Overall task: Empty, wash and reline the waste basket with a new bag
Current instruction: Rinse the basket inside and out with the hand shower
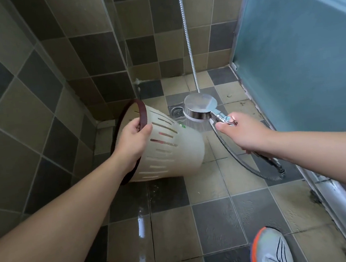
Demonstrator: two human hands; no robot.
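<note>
Basket (pixel 167 150) sat at 9 o'clock of the floor drain (pixel 177 111), tipped on its side, base toward the shower head (pixel 200 106), dark rim (pixel 142 114) toward the tiled wall. Thin slotted plastic — I judged it light, a little flexible, and slick where wet, so the stiff rim was the place to hold. My left hand (pixel 133 138) gripped there, fingers hooked over the rim and inside, thumb lying along the outer wall. Left arm reached out nearly straight from 7 o'clock. My right hand (pixel 239 130) was wrapped round the shower handle, thumb on top, head just beside the basket's base at 3 o'clock — spray falling onto it. Hose (pixel 246 165) looped under that wrist. Floor (pixel 215 216) wet around my shoes (pixel 270 248).
</note>
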